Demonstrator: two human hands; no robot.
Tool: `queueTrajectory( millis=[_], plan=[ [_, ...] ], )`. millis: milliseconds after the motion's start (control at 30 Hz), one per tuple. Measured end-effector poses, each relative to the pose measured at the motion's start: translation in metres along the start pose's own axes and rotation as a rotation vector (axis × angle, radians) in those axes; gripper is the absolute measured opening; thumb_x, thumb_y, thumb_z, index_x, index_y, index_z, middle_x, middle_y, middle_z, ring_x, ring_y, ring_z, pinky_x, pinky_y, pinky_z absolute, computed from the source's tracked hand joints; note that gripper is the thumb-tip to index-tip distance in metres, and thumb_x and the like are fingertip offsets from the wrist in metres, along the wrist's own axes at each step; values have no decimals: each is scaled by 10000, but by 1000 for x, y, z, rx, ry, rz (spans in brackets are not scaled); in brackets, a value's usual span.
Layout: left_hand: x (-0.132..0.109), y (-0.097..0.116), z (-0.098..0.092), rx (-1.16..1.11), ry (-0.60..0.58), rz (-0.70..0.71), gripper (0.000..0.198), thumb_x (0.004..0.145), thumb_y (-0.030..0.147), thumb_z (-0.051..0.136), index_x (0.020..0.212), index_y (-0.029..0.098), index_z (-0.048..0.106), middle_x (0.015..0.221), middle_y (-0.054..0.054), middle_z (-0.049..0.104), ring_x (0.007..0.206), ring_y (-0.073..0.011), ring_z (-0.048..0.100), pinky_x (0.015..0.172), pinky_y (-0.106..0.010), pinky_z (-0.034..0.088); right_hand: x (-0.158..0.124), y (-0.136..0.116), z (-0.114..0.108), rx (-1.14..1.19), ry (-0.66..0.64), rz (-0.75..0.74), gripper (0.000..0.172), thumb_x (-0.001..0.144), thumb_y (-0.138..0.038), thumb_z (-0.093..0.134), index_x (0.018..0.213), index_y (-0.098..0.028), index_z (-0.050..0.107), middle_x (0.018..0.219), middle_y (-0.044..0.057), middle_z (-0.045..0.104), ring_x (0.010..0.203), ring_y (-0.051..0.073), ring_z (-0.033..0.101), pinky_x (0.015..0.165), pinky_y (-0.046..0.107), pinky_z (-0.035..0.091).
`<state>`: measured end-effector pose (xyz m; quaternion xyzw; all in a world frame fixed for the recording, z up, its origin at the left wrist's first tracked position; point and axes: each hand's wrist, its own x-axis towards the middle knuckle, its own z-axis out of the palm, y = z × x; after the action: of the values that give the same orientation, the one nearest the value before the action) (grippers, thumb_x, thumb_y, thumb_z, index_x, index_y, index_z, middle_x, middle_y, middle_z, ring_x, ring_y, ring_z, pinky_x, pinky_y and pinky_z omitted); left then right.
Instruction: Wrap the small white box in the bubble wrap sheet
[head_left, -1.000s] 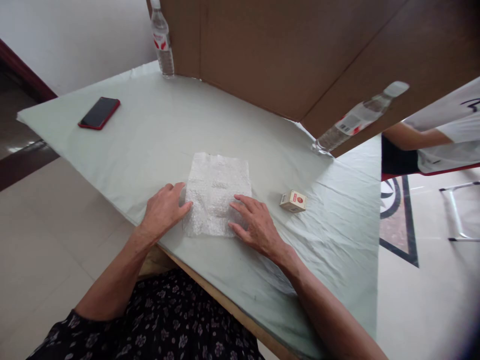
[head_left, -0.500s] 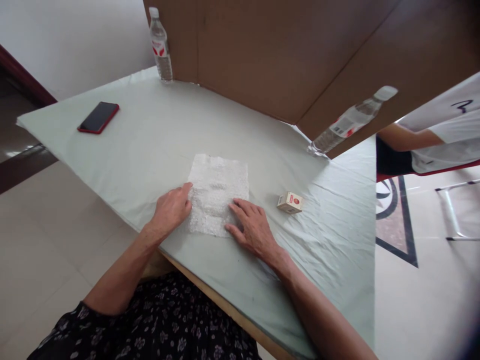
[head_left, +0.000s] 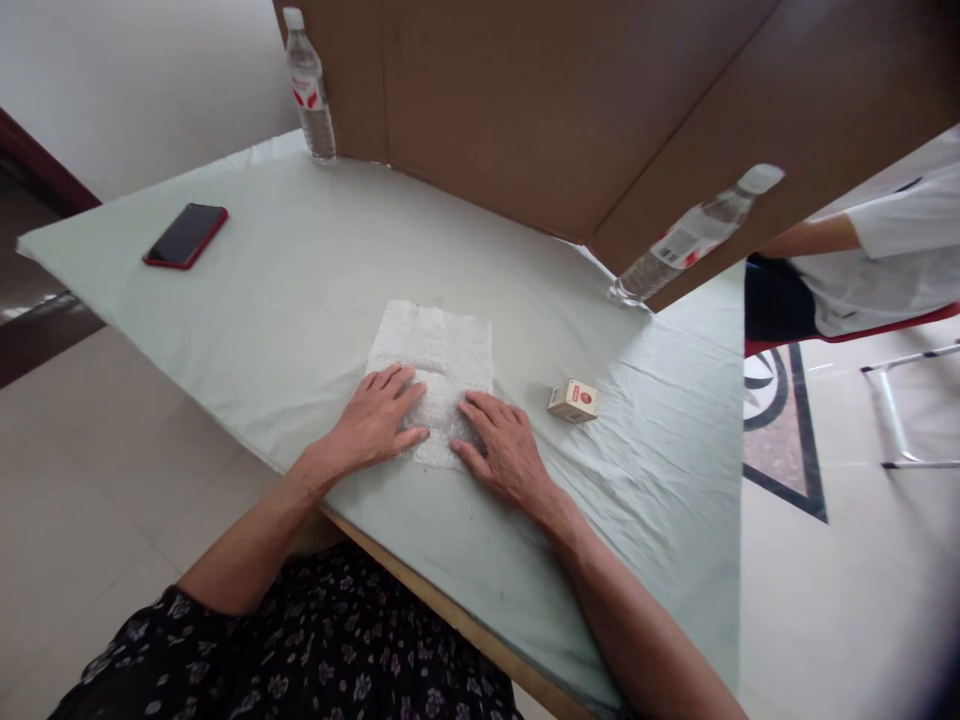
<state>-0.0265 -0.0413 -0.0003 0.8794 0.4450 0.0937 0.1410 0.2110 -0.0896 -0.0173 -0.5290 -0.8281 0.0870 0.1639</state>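
Observation:
A sheet of bubble wrap [head_left: 439, 345] lies flat on the cloth-covered table, slightly creased across its middle. My left hand [head_left: 379, 415] rests on its lower left part, palm down with the fingers spread. On the lower right edge lies my right hand [head_left: 502, 445], its fingers stretched out and the thumb apart. Neither hand grasps anything. To the right of my right hand stands a small cream box [head_left: 574, 400] with a red label, apart from the sheet.
A phone [head_left: 186, 236] in a red case lies at the far left. Two water bottles, one upright [head_left: 309, 90] and one appearing tilted [head_left: 686, 245], stand by a large brown cardboard panel [head_left: 495, 110]. A person in a white sleeve [head_left: 900, 225] sits beyond the table's right side.
My left hand has moved right from the sheet's left edge onto the sheet, its fingers spreading. My right hand stays nearly in place. The whole view has shifted slightly.

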Motion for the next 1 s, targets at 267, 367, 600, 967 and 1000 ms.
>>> queueTrajectory(
  millis=[267,367,600,967,1000],
  plan=[
    [-1,-15,2,-110,54,13,573,866,421,677,1383,195,578,1572,-164,464,1482,-347,394,1209,-540,336,-8,27,-43,-4,277,53,332,953,-326,591,1268,-235,640,1379,139,657,1268,313,609,1042,515,464],
    [1,-19,0,-167,198,9,448,903,352,615,1320,190,624,1532,-143,521,1460,-306,440,1207,-493,360,-19,60,-65,-17,353,190,428,909,-363,636,1315,-227,618,1416,157,623,1317,350,572,1073,566,440],
    [2,-27,9,-183,171,11,512,861,314,624,1348,160,605,1461,-139,598,1464,-321,437,1213,-523,336,-37,117,-60,189,231,487,565,799,-438,684,1311,-210,616,1268,148,704,1121,333,679,927,535,553],
    [1,-25,11,-176,149,1,588,835,351,658,1389,180,561,1482,-138,570,1465,-330,420,1203,-512,310,17,20,-72,309,265,190,437,836,-409,714,1235,-240,659,1157,89,743,973,247,708,898,422,572],
    [1,-25,11,-175,152,3,596,834,352,658,1393,173,553,1483,-142,569,1464,-331,422,1203,-509,309,27,10,-67,329,241,143,433,841,-396,712,1242,-242,654,1175,86,737,987,242,703,902,411,569]
  ],
)
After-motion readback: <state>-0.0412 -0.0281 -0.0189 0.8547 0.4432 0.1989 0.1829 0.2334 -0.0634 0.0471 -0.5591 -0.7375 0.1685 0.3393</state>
